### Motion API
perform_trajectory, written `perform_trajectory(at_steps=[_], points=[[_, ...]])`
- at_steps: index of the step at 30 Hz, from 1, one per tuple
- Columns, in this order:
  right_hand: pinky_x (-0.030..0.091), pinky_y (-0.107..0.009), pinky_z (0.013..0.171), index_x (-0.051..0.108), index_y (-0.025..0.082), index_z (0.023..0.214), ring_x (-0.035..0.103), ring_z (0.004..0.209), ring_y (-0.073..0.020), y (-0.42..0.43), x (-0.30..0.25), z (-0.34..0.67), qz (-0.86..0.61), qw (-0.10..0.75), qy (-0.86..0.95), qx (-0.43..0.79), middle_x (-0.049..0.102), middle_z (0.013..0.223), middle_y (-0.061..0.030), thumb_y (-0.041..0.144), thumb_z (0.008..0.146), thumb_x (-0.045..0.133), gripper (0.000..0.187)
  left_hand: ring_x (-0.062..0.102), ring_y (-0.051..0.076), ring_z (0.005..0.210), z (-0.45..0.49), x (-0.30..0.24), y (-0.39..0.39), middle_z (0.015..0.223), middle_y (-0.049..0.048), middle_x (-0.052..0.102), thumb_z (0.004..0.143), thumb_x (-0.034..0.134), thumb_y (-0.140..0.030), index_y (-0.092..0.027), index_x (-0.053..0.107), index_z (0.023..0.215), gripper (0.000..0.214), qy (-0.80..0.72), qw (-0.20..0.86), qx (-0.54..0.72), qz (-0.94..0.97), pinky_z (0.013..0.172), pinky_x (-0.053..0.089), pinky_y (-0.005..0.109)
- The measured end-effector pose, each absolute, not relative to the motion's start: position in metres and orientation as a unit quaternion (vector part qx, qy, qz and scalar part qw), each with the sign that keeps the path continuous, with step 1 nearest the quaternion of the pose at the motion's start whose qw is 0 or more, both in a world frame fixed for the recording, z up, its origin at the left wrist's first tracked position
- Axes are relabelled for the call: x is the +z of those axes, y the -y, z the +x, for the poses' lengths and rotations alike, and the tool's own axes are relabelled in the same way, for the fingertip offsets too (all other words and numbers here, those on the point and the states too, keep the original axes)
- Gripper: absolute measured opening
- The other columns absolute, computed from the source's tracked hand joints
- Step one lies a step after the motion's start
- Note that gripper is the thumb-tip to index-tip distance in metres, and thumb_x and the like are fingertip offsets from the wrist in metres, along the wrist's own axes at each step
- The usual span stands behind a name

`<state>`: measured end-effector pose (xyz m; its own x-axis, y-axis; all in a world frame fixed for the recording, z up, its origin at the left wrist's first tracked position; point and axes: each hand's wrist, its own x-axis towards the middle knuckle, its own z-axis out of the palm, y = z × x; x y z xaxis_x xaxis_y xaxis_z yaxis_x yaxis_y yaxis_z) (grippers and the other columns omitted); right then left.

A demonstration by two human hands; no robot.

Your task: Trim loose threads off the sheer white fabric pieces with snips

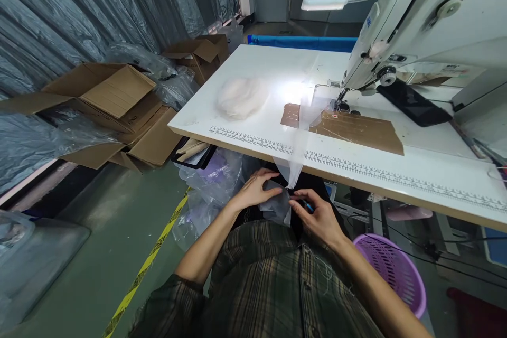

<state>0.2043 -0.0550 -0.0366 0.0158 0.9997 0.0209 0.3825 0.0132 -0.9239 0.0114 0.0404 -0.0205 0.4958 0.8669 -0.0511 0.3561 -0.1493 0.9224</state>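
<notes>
A strip of sheer white fabric [298, 156] runs from beside the sewing machine's needle, over the table's front edge and down to my lap. My left hand [255, 188] curls round the gathered fabric, thumb on top and index finger stretched above it. Close by on the right, my right hand [319, 216] pinches the fabric's edge between thumb and index finger. A small blue object [308, 205] shows under its fingers; its kind is mostly hidden. Both hands are below the tabletop, in front of my plaid shirt.
A white sewing machine [396, 31] stands on the white table [190, 111], with brown cardboard [364, 131] and a dark phone [414, 103]. A pale round fabric bundle [242, 96] lies left. Cardboard boxes [119, 92] and a purple basket [396, 269] stand on the floor.
</notes>
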Motion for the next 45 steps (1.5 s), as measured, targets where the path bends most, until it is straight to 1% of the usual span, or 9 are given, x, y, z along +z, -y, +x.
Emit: perform_trajectory(at_steps=[3,8,16,24,27,31,36,41,45], points=[[0.054,-0.034,0.073,0.064,0.018,0.097,0.069,0.083,-0.0227,0.05,-0.033,0.208,-0.594,0.474,0.543,0.357,0.075,0.089,-0.0101,0.046,0.09,0.058,0.03,0.066,0.018,0.081,0.02,-0.002,-0.043,0.089,0.0091,0.071,0.071,0.074,-0.053,-0.012,0.069,0.095,0.048,-0.393,0.559,0.283,0.673,0.074,0.05,0.027],[0.048,-0.027,0.047,0.066,0.016,0.096,0.058,0.049,-0.0143,0.04,-0.024,0.205,-0.607,0.54,0.477,0.336,0.076,0.082,-0.0094,0.052,0.09,0.055,0.039,0.052,0.01,0.05,0.047,0.023,-0.041,0.053,0.0011,0.06,0.078,0.063,-0.062,-0.014,0.063,0.061,0.051,-0.449,0.536,0.348,0.624,0.053,0.04,0.023],[0.045,-0.027,0.038,0.067,0.014,0.104,0.052,0.038,-0.0112,0.039,-0.034,0.2,-0.585,0.548,0.44,0.405,0.076,0.089,-0.0128,0.059,0.089,0.052,0.05,0.056,0.013,0.052,0.032,-0.018,0.005,0.055,0.0053,0.065,0.084,0.055,-0.058,-0.013,0.063,0.058,0.052,-0.423,0.659,0.287,0.552,0.051,0.043,0.022],[0.039,-0.022,0.039,0.07,0.015,0.09,0.046,0.04,-0.0099,0.048,-0.033,0.18,-0.549,0.502,0.466,0.479,0.055,0.051,0.0026,0.062,0.087,0.054,0.049,0.055,0.011,0.051,0.011,-0.031,0.03,0.057,0.0035,0.065,0.088,0.051,-0.048,-0.013,0.064,0.062,0.046,-0.404,0.682,0.158,0.589,0.051,0.042,0.021],[0.04,-0.022,0.045,0.068,0.016,0.083,0.049,0.05,-0.0106,0.052,-0.028,0.178,-0.56,0.505,0.486,0.443,0.061,0.065,-0.0009,0.054,0.082,0.063,0.039,0.059,0.013,0.061,0.007,-0.027,0.02,0.069,0.0035,0.069,0.089,0.053,-0.047,-0.013,0.068,0.076,0.04,-0.431,0.606,0.174,0.646,0.059,0.046,0.023],[0.041,-0.023,0.052,0.068,0.017,0.081,0.05,0.057,-0.0126,0.059,-0.021,0.18,-0.551,0.473,0.56,0.399,0.062,0.067,-0.0019,0.042,0.088,0.059,0.027,0.062,0.021,0.101,-0.003,-0.013,-0.003,0.12,0.0096,0.065,0.086,0.059,-0.046,-0.02,0.059,0.126,0.048,-0.456,0.493,0.31,0.673,0.086,0.05,0.032],[0.044,-0.025,0.056,0.069,0.018,0.086,0.053,0.056,-0.013,0.071,-0.012,0.177,-0.495,0.443,0.644,0.379,0.063,0.065,-0.0013,0.033,0.088,0.059,0.019,0.04,0.031,0.137,-0.002,0.0,-0.025,0.142,0.011,0.049,0.079,0.067,-0.05,-0.025,0.065,0.122,0.049,-0.238,0.566,0.319,0.722,0.112,0.033,0.046],[0.044,-0.024,0.057,0.069,0.018,0.088,0.053,0.057,-0.0128,0.071,-0.012,0.186,-0.489,0.412,0.66,0.395,0.063,0.066,-0.0007,0.036,0.09,0.058,0.021,0.058,0.028,0.116,0.007,-0.003,-0.022,0.115,0.0123,0.064,0.078,0.071,-0.042,-0.017,0.073,0.079,0.025,-0.218,0.647,0.294,0.669,0.101,0.043,0.042],[0.043,-0.026,0.06,0.065,0.017,0.09,0.054,0.062,-0.0141,0.059,-0.011,0.201,-0.516,0.372,0.65,0.415,0.062,0.075,-0.0027,0.043,0.099,0.04,0.037,0.064,0.017,0.082,0.002,-0.003,-0.013,0.086,0.0069,0.07,0.078,0.072,-0.041,-0.013,0.071,0.083,0.028,-0.35,0.648,0.273,0.619,0.078,0.048,0.028]])
